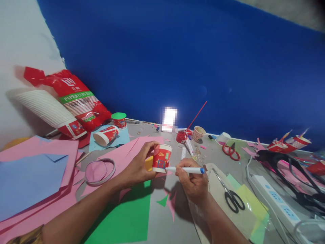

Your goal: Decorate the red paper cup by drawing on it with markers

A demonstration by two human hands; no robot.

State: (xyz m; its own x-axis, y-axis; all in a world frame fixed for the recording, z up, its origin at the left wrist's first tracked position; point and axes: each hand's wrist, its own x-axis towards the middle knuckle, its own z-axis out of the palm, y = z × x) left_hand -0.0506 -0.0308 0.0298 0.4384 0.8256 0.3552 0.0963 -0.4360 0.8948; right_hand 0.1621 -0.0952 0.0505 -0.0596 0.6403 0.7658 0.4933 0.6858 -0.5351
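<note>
A red printed paper cup [161, 157] is held upright by my left hand [142, 162], its thumb near the base and its fingers at the rim. My right hand [192, 179] grips a white marker with a blue end [193, 170]. The marker's tip meets the lower part of the cup's side. Beneath my left forearm lie green paper [124, 217] and pink paper [127, 154]. A small green scrap [162, 201] rests on the grey table [159, 230] below the cup.
Stacked cups [48, 108] and a red cup bag [78, 98] stand at left. Black-handled scissors [234, 200], red-handled scissors [231, 152] and a white power strip [276, 200] lie at right. A blue wall [152, 61] rises behind.
</note>
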